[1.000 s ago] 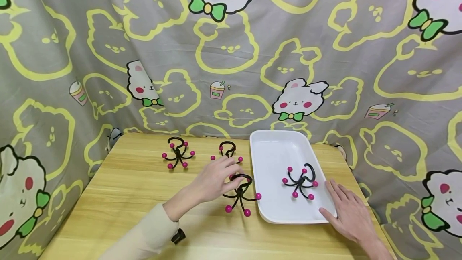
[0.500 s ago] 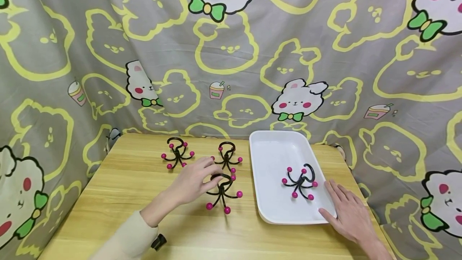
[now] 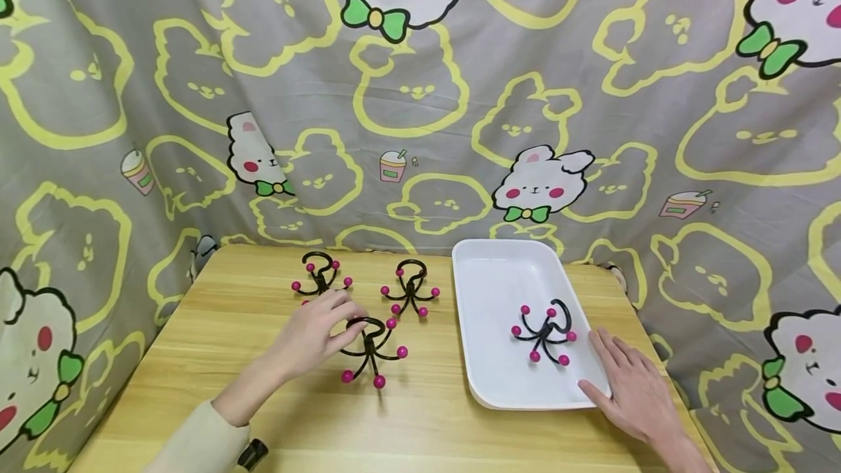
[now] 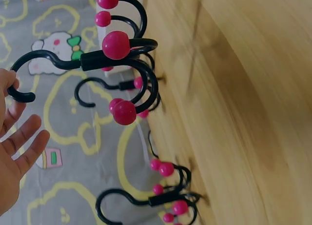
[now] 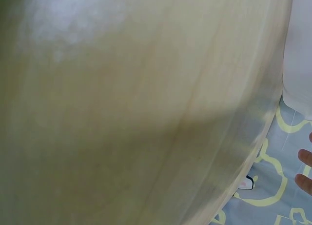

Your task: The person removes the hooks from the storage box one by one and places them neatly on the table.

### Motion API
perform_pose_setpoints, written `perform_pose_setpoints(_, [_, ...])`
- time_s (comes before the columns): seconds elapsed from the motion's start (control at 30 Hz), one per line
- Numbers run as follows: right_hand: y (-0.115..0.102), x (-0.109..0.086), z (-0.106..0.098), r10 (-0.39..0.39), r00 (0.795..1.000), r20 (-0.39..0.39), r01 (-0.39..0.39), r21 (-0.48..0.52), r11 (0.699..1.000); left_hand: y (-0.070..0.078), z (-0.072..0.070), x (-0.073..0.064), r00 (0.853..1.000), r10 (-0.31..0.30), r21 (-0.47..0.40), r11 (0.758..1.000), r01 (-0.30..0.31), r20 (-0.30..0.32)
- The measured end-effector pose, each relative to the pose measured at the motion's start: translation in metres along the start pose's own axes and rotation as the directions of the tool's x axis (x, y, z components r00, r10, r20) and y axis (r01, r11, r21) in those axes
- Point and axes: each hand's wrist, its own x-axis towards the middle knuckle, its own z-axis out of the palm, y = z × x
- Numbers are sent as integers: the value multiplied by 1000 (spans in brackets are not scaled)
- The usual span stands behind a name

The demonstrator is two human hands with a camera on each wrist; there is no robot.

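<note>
- The left hand (image 3: pixel 314 333) pinches the held hook (image 3: pixel 369 345) by its curved top, between thumb and index finger; the left wrist view shows the other fingers extended, off the metal.
- The held hook hangs just below and to the right of those fingertips, roughly upright. Whether its lowest balls touch the table (image 3: pixel 460 436) I cannot tell.
- Handling it well probably means keeping that light pinch high on the curve, so the splayed legs hang level and do not swing.
- Setting it down calls for lowering it straight, letting the balls bear evenly before the fingers part; a tilt could tip it over.
- Watch the far hook (image 3: pixel 320 282) just beyond the left hand, partly hidden by it, and the middle hook (image 3: pixel 410 289) beyond and to its right: legs could snag.
- The right hand (image 3: pixel 632 385) lies with fingers nearly straight against the tray (image 3: pixel 499 283), gripping nothing; light pressure there should keep it steady.
- Just left of the right hand, the tray hook (image 3: pixel 544 334) sits inside the white tray, leaning.
- The held hook looks glossy black: a round open crook, short thick stem, thin curved legs tipped with bright pink balls. Four show in the head view; others may be hidden.
</note>
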Motion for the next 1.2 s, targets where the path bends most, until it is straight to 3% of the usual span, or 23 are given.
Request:
perform_pose_setpoints(0.53, [0, -1, -1, 9, 1000, 5, -9, 0, 1000, -22, -27, -38, 996, 10, 39, 999, -7, -90])
perform_pose_setpoints(0.8, [0, -1, 0, 8, 1000, -4, -8, -8, 1000, -33, -39, -60, 992, -74, 63, 995, 81, -105])
perform_pose_setpoints(1.2, [0, -1, 2, 7, 1000, -10, -7, -10, 1000, -45, -44, -80, 985, -112, 102, 987, 125, -129])
